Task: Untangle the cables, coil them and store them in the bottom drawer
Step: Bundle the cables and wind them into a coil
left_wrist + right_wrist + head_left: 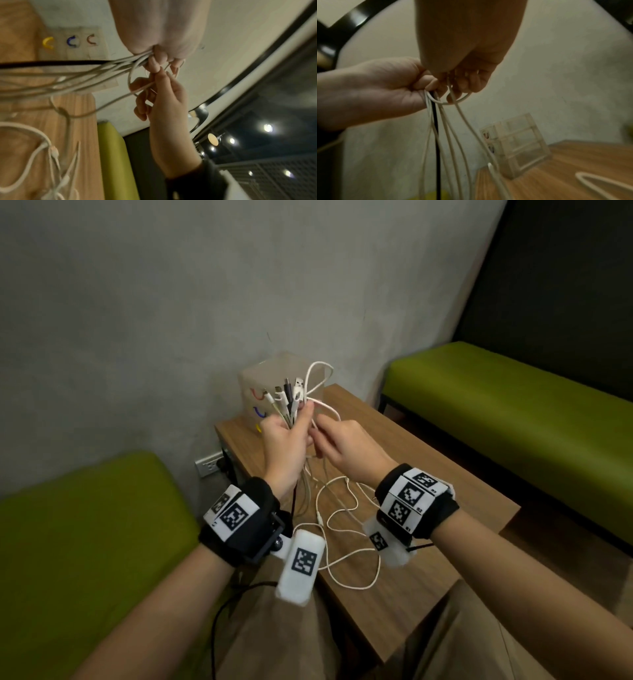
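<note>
My left hand (291, 426) grips a bundle of cables (291, 397) upright above the table, several white and one black, their plugs fanned out above the fist. The strands hang below the fist (450, 135) and trail in loose white loops (346, 542) across the wooden table (445, 481). Close to the right of it, my right hand (323, 440) pinches one white cable that arcs up in a loop (320, 374) from the bundle. The translucent drawer unit (253, 378) stands at the table's far corner, its handles red, blue and yellow from top to bottom (68, 42), all drawers shut.
Green benches sit to the left (85, 525) and at the far right (513, 405) of the small table. A grey wall (171, 302) backs the drawer unit, with a power socket (209, 463) low on it. My knees are at the table's near edge.
</note>
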`<state>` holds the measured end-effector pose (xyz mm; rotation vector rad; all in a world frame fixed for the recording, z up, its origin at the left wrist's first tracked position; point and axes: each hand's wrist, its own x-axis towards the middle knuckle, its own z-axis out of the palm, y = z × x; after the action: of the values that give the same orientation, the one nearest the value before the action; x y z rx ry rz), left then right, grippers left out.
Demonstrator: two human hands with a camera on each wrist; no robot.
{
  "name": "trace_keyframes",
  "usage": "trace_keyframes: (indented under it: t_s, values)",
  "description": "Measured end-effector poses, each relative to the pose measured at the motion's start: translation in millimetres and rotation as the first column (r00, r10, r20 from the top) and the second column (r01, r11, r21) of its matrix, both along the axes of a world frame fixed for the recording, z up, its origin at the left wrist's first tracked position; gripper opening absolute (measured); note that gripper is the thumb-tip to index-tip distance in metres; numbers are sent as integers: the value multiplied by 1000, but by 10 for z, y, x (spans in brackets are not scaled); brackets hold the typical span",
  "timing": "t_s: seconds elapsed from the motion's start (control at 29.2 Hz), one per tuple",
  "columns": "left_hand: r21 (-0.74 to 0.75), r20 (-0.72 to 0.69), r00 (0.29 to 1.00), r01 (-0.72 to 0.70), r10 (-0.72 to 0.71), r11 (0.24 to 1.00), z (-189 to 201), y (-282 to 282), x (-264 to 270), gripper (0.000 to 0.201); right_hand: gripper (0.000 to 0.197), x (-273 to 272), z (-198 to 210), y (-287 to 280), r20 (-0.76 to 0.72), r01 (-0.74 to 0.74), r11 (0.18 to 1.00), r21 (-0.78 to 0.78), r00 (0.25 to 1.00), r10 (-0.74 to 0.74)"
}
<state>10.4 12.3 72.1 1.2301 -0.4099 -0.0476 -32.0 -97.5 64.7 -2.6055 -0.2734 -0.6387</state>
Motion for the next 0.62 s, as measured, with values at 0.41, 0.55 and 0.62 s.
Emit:
trace_keyframes:
  t_s: [0.41,0.55,0.62]
  values:
    - [-166,-77,980,-194,183,967,213,111,288,51,26,-287,-748,-300,-328,192,979,-66,922,-203]
    - [-215,-59,955,-298,292,930,282,249,377,37,64,-303,-877,-464,-460,316,921,228,868,-184]
    - [-238,-44,937,-348,347,907,334,327,438,24,59,-281,-944,-604,-542,451,876,170,785,-299]
